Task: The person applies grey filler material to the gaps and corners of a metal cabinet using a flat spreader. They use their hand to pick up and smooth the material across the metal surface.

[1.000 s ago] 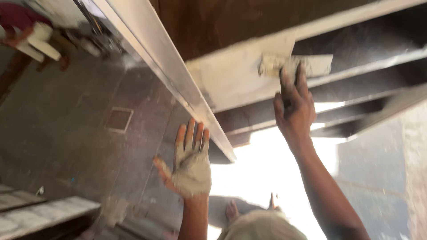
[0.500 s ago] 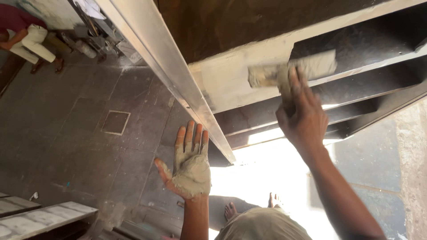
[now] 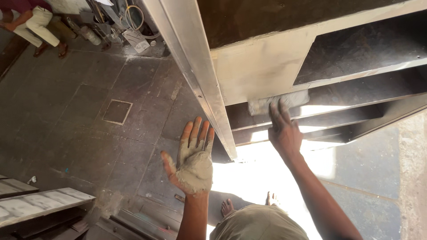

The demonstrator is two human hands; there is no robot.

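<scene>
Far left, a seated person (image 3: 31,24) is cut off by the frame edge; only legs and an arm show. Grey stone floor (image 3: 89,115), dusty, with a square inset cover (image 3: 117,111). Left hand (image 3: 192,160) is held palm up, fingers spread, carrying a lump of grey putty (image 3: 198,173). A pale metal frame edge (image 3: 195,66) runs diagonally. Right hand (image 3: 283,130) presses a flat scraper (image 3: 278,103) against the cream-coated cabinet panel (image 3: 262,66); the grip is hidden behind the fingers. Dark shelves (image 3: 364,49) at right; overexposed glare below them.
</scene>
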